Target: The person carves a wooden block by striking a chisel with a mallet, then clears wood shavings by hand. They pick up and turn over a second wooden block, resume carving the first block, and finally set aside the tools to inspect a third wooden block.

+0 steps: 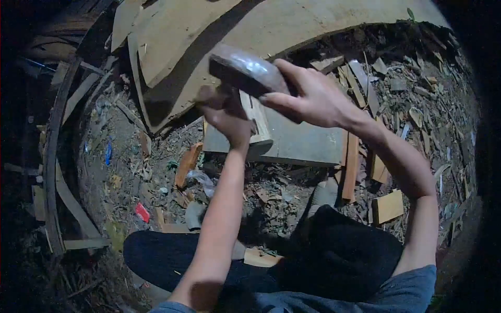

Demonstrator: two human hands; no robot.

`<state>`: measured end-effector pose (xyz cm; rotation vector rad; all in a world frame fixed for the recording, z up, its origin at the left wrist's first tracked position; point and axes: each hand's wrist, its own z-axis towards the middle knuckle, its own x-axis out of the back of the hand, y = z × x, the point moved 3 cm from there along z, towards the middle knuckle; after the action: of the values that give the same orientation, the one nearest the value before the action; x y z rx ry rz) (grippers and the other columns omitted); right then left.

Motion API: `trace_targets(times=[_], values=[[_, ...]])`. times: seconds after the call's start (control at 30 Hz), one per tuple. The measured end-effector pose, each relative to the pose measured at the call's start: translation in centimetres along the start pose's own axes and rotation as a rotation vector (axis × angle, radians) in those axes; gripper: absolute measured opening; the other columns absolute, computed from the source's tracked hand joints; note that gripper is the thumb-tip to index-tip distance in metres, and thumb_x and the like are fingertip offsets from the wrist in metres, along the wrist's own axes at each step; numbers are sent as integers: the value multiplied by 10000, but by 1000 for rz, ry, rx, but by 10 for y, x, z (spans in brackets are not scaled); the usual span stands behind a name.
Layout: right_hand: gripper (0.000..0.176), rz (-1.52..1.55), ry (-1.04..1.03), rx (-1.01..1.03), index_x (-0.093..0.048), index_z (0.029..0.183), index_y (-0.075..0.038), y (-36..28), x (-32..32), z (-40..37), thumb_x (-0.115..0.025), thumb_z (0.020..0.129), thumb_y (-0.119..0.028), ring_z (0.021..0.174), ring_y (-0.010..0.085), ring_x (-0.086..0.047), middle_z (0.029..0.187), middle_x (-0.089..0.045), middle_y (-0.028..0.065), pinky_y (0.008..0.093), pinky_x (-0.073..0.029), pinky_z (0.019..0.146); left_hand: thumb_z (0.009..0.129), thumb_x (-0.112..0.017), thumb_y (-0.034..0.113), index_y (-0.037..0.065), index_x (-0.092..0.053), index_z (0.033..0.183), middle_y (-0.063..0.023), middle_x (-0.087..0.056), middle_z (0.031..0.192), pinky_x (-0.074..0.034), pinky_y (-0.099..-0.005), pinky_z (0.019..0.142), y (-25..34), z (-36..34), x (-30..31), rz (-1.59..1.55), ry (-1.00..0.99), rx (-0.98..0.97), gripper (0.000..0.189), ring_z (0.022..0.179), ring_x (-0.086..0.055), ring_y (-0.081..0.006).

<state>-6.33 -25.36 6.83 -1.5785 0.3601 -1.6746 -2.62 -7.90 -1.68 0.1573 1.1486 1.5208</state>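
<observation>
My right hand is closed around one end of a thick, dark block with a rounded, shiny upper side, possibly a mallet. The block is raised over the work and tilted, its far end pointing up and left. Below and left of it, my left hand is in shadow with its fingers curled; whatever they grip is hidden. Right beside that hand lies a pale piece of wood with slots cut in it. This piece rests on a flat grey board close to the ground.
Large wooden sheets lie across the far side. Wood strips, a small square offcut, a red scrap and chips litter the ground. A curved wooden frame stands at the left. My legs are folded close in front.
</observation>
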Motion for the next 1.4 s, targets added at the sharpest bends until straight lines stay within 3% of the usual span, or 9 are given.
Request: trace_targets(times=[0.17,0.37,0.57,0.93,1.0,1.07,1.1,1.27,1.4], values=[[701,196,23,-346,-513,1182,-21,97,-27,-16,-562,807,-611,732,279,-672,829,-669,175,404,-493,679,909,-634,335,37,-498,689,-26,-493,519,-425,-285,457,-3,41,65,339,394,202,395,475,-505,-125],[654,-284,51,-514,-480,1186,-49,196,-60,-71,-594,795,-561,847,362,-660,935,-660,220,492,-488,767,889,-662,345,40,-327,981,-33,-451,588,-406,-284,366,-13,35,113,155,757,441,462,445,-474,-143],[614,-559,-119,-431,-460,1208,-55,214,-69,-94,-675,761,-417,1015,376,-567,1046,-589,209,471,-464,828,882,-667,365,38,-354,901,-21,-453,584,-415,-284,400,-1,73,113,-16,605,433,453,452,-451,-128],[428,-633,162,232,-503,1267,-150,166,-120,-68,-541,846,-223,1259,274,-385,1273,-481,90,480,-265,1052,938,-560,388,81,-401,1092,-49,-480,832,-417,-274,371,-138,89,117,786,-414,639,379,517,-477,-108],[450,-630,71,252,-487,1282,-152,165,-132,-70,-555,848,-250,1261,284,-378,1264,-479,93,474,-269,1052,925,-576,349,37,-398,1288,-135,-566,932,-510,-369,556,-156,87,119,989,-448,709,510,697,-614,-232],[468,-622,38,249,-477,1293,-152,171,-139,-75,-560,844,-253,1253,285,-381,1255,-479,97,470,-281,1040,897,-601,330,-12,-382,1325,-234,-502,1181,-458,-465,875,-180,91,127,1342,-716,79,590,1074,-547,-343],[486,-602,9,252,-466,1304,-153,172,-143,-77,-565,840,-256,1244,286,-385,1246,-478,101,465,-294,1028,876,-613,317,-52,-365,1348,-272,-378,1333,-294,-486,1052,-162,82,110,1308,-694,206,649,1265,-368,-404],[543,-504,-44,165,-433,1337,-155,167,-140,-84,-597,835,-283,1207,287,-405,1226,-478,103,436,-330,991,775,-722,269,5,-256,1431,-262,-365,1356,-314,-440,1061,-113,-18,75,1253,-800,-36,847,1268,-367,-417],[588,-581,-91,188,-398,1369,-156,169,-139,-80,-615,841,-294,1175,290,-430,1215,-477,112,406,-348,978,691,-779,204,63,-208,1457,-268,-399,1343,-343,-452,1044,-77,-54,47,1071,-820,178,965,1267,-389,-412]])
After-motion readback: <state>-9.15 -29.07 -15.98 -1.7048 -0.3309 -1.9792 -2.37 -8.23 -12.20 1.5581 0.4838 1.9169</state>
